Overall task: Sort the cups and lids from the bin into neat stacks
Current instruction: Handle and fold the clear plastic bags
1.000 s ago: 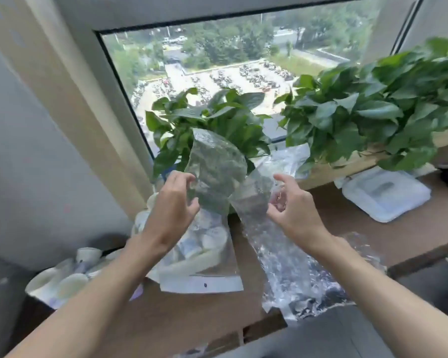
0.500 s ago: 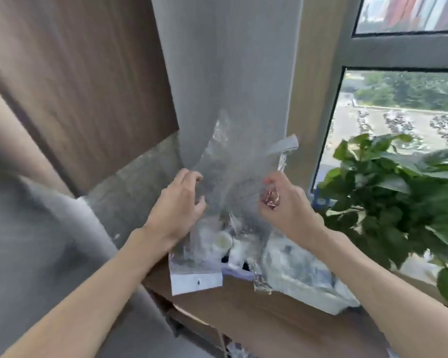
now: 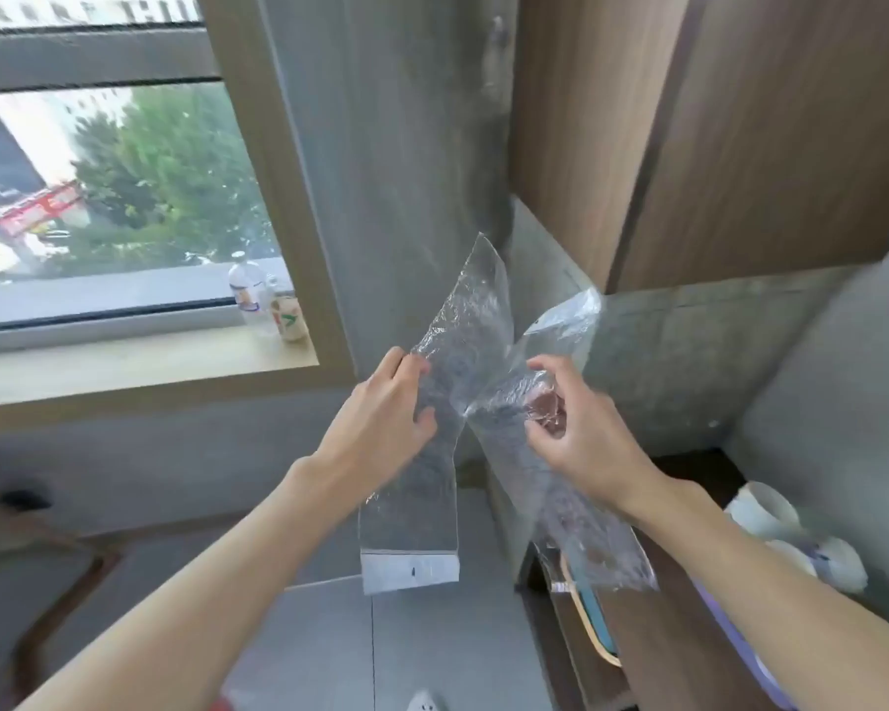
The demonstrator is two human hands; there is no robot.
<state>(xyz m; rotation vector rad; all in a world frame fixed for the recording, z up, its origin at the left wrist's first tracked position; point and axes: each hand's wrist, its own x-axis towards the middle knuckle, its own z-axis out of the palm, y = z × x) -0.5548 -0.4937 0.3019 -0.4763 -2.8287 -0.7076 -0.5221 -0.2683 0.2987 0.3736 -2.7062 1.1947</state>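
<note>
I hold two clear plastic bags up in the air in front of a grey pillar. My left hand [image 3: 386, 407] pinches the left bag [image 3: 411, 505], which hangs down with a white strip at its bottom edge. My right hand [image 3: 570, 428] grips the right bag [image 3: 581, 536], which is crumpled and crosses the first near my fingers. Both bags look empty. White cups [image 3: 763, 510] lie in a heap at the far right edge, on the brown counter [image 3: 653, 638].
A window with a wide sill [image 3: 124, 361] is at the left; a water bottle [image 3: 247, 295] and a small can [image 3: 288, 318] stand on it. Wooden cabinets [image 3: 740, 136] hang at upper right. Grey floor [image 3: 329, 638] lies below my arms.
My view has swung left, away from the plants and the counter, toward the pillar and another window. Both hands keep their hold on the bags, which now hang free in the air.
</note>
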